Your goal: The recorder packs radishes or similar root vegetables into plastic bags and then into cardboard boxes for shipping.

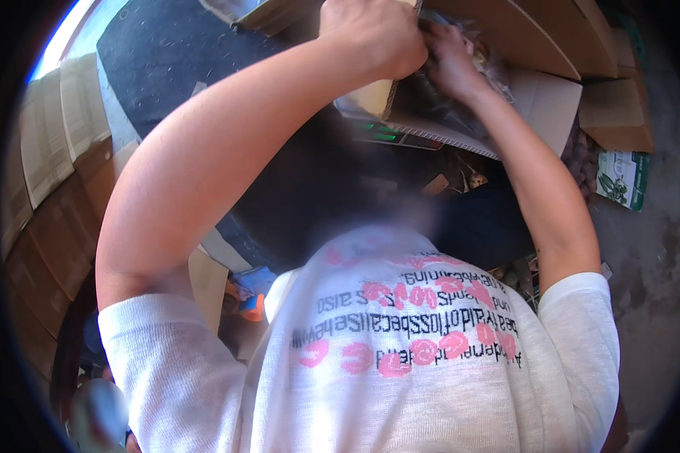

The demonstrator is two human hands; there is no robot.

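My left hand (374,38) is at the upper middle, bent at the wrist and closed at the edge of an upright cardboard flap (385,94). Its fingertips are mostly hidden. Just to its right, my right hand (453,62) reaches into an open cardboard box (540,106). Its fingers are curled among crumpled clear plastic (499,75), and what they grip is hard to see. Beneath the near side of the box, a device with a lit green display (385,132) shows in part.
Black cloth (166,60) spreads at the upper left. Folded cardboard (57,128) lines the left side. Another carton (616,113) stands at right, near a green and white packet (623,179) on the grey floor (657,249). A blue and orange packet (253,294) lies near my left arm.
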